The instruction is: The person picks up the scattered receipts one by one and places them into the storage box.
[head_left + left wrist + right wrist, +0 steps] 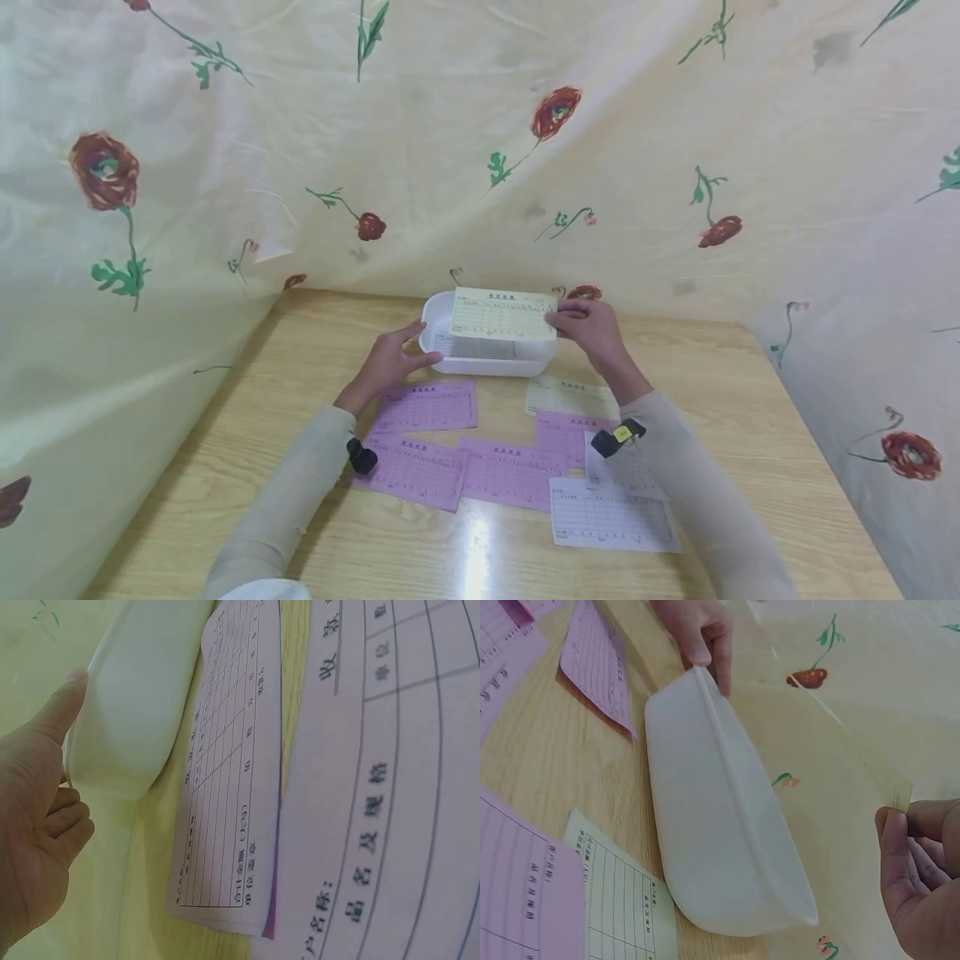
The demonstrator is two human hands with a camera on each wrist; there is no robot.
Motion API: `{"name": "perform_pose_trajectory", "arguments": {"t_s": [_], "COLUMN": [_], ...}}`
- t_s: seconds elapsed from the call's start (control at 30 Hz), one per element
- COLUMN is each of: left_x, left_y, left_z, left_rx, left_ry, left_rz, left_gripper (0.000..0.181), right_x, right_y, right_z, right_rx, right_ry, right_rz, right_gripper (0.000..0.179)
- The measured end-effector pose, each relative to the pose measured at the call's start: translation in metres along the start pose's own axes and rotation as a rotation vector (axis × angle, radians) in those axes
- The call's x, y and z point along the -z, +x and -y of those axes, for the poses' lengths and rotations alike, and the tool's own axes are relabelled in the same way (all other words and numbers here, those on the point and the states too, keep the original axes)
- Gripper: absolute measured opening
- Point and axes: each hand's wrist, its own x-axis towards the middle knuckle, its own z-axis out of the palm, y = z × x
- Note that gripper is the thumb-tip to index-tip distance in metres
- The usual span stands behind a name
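Observation:
A white plastic basin (491, 367) stands toward the back of the table. My left hand (390, 357) grips its left end by the rim, as the right wrist view also shows, with the thumb on the front edge. Above the basin's opening, my right hand (595, 331) pinches a pale yellow receipt slip (502, 317) by its right edge. Seen edge-on in the right wrist view, that slip (889, 784) is apart from the basin. A printed slip (472, 348) lies inside the basin, partly hidden by the yellow one.
Several pink slips (420, 475) lie in front of the basin. Another yellow slip (570, 398) and white slips (611, 521) lie at the right, partly under the right forearm. Flowered cloth (450, 167) hangs behind and beside the wooden table (720, 392).

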Motion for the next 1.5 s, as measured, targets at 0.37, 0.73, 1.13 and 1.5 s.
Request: {"name": "perform_pose_trajectory", "arguments": {"t_s": [0.37,0.73,1.13,1.5], "left_x": [0.001,0.0,0.001,0.001], "left_y": [0.0,-0.002,-0.001,-0.002], "left_z": [0.0,-0.003,-0.005,-0.006], "left_rx": [0.009,0.017,-0.002,0.019], "left_ry": [0.005,0.023,0.047,0.042], "left_rz": [0.006,0.002,-0.007,0.002], "left_gripper": [0.094,0.091,0.088,0.088], "right_x": [-0.016,-0.034,-0.054,-0.066], "right_y": [0.029,0.043,0.05,0.052], "right_z": [-0.006,-0.014,-0.022,-0.026], "right_rx": [-0.032,-0.029,-0.039,-0.022], "right_ry": [-0.024,-0.081,-0.109,-0.178], "right_rz": [-0.026,-0.012,-0.017,-0.002], "right_gripper": [0.037,0.037,0.031,0.027]}}
